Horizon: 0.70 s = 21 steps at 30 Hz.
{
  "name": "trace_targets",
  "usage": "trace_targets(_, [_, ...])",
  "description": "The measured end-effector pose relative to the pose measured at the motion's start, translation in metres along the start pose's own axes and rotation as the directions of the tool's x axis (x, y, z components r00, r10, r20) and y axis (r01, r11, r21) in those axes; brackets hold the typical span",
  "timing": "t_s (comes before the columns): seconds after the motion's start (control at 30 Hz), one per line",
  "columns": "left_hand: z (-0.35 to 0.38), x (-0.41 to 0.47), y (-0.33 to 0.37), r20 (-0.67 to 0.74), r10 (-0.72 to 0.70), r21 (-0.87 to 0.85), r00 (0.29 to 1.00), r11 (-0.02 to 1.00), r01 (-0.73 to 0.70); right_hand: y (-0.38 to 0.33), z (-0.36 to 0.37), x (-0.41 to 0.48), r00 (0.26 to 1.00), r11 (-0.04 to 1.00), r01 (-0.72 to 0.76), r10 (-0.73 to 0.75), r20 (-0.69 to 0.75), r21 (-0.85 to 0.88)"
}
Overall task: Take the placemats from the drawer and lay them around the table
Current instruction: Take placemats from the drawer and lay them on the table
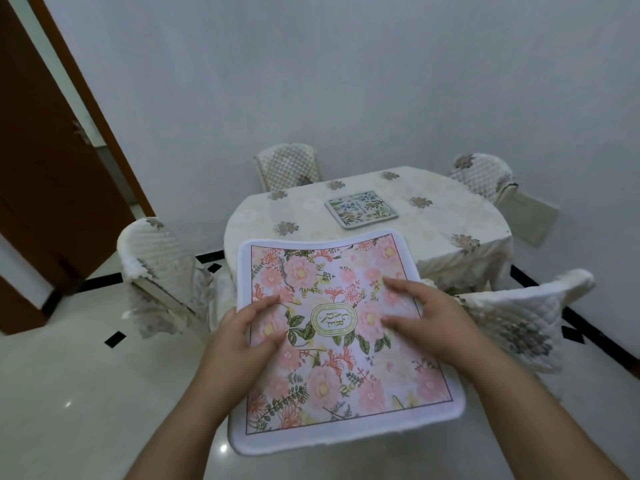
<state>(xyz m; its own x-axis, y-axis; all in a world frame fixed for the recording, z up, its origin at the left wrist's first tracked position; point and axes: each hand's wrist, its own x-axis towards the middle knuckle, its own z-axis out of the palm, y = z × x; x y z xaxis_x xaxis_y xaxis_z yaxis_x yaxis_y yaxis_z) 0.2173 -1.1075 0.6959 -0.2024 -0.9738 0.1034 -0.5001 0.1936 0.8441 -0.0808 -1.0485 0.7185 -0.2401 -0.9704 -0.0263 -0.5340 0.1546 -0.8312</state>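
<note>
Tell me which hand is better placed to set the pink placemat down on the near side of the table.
Right, narrowly. Both hands grip the pink floral placemat, but the right hand sits closer to the table edge; the left hand hangs over the floor side.

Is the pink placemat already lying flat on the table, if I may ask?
No, both hands, left and right, hold the pink placemat in the air short of the table.

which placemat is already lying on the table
The blue-and-green flowered placemat, lying flat on the tablecloth near the table's middle. The pink flowered placemat is held in the air by both hands.
</note>
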Motion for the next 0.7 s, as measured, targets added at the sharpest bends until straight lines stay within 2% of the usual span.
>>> trace_targets(0.13, [0.014, 0.044, -0.011, 0.002, -0.053, -0.043, 0.999, 0.998, 0.053, 0.005, -0.004, 0.048, 1.0, 0.999, -0.027, 0.027, 0.013, -0.031])
trace_targets(0.27, [0.024, 0.105, -0.02, 0.03, -0.045, -0.079, 0.999, 0.996, 0.047, 0.006, 0.0, 0.1, 0.998, 0.997, -0.065, 0.065, -0.007, -0.048])
trace_targets(0.6, [0.038, 0.277, -0.037, 0.117, 0.019, -0.168, 0.993, 0.986, 0.001, -0.005, -0.002, 0.225, 0.976, 0.974, -0.164, 0.137, -0.169, -0.159])
trace_targets(0.7, [0.049, 0.321, -0.034, 0.156, 0.053, -0.135, 0.986, 0.99, -0.032, -0.001, -0.002, 0.259, 0.971, 0.957, -0.179, 0.134, -0.2, -0.227])
